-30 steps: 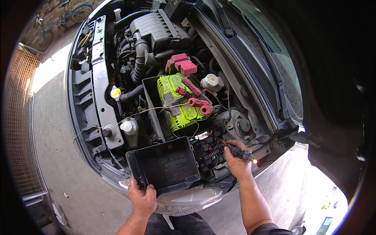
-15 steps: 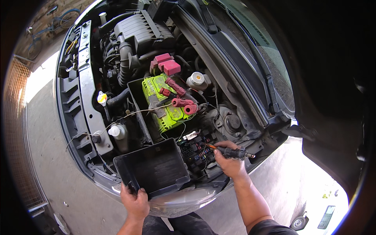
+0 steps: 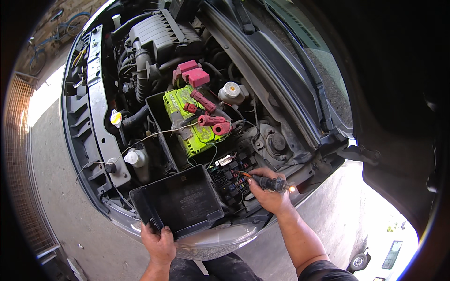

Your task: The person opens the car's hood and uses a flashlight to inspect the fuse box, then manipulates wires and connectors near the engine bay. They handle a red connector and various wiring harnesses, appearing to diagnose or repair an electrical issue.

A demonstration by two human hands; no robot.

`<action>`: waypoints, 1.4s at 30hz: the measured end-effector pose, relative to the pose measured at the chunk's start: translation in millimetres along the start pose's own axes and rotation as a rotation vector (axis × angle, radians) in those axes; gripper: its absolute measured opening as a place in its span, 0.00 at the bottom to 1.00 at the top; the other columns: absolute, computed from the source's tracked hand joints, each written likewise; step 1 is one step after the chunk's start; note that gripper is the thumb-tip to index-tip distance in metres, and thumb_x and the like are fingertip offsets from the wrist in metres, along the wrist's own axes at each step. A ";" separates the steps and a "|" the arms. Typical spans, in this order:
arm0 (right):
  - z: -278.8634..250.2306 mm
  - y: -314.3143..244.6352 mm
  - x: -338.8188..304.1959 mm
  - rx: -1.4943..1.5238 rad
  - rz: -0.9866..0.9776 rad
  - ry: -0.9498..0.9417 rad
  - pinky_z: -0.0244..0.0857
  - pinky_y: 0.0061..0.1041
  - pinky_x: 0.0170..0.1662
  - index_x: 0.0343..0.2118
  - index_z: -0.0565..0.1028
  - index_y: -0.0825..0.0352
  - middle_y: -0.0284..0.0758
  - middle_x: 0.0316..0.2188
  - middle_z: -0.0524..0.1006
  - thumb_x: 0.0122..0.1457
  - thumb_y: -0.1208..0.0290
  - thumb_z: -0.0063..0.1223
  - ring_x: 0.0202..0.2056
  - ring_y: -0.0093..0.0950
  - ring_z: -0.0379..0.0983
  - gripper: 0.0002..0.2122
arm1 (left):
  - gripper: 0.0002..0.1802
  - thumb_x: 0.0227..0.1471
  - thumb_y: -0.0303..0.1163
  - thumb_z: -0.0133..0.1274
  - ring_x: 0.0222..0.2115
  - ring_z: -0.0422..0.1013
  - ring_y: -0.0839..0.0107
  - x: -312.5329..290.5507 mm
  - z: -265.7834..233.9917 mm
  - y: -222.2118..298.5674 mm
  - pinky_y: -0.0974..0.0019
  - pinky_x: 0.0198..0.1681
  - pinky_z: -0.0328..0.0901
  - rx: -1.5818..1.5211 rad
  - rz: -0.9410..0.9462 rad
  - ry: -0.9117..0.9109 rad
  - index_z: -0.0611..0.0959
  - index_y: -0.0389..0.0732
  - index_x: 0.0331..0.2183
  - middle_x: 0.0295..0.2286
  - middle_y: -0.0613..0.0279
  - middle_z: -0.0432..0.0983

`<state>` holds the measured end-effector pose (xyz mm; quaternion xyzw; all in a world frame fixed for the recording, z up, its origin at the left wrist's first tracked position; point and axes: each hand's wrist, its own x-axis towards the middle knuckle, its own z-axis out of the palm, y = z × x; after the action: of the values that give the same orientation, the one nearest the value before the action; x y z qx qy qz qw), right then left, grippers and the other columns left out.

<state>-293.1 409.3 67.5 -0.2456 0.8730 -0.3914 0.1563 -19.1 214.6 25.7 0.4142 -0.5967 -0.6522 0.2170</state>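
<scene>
- Left hand (image 3: 159, 243) grips a shallow, rectangular black plastic cover (image 3: 178, 201) over the near edge of the engine bay (image 3: 99, 103).
- Right hand (image 3: 269, 197) grasps a dark cylindrical tool (image 3: 268, 183), one end glowing orange, beside the knobbly fuse box (image 3: 233, 177).
- Beyond sits a dusty, boxy lime-green battery (image 3: 205, 135) under ribbed red grips (image 3: 203, 101).

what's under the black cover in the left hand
The black cover, gripped by the left hand near its lower left corner, hides whatever lies directly beneath. Around it, silver bodywork shows past the near edge and a fuse box beside the right edge.
</scene>
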 end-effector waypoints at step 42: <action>15.1 -10.9 -5.3 0.042 -0.005 0.079 0.75 0.29 0.39 0.42 0.84 0.71 0.41 0.31 0.85 0.59 0.76 0.67 0.32 0.30 0.84 0.09 | 0.30 0.52 0.15 0.45 0.51 0.75 0.64 0.2 0.1 -1.0 0.62 0.62 0.66 -0.020 -0.050 0.002 0.70 0.29 0.59 0.50 0.51 0.77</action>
<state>-278.4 396.8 66.5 -0.2289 0.8693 -0.4195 0.1259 -19.1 214.7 24.8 0.4273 -0.5794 -0.6630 0.2052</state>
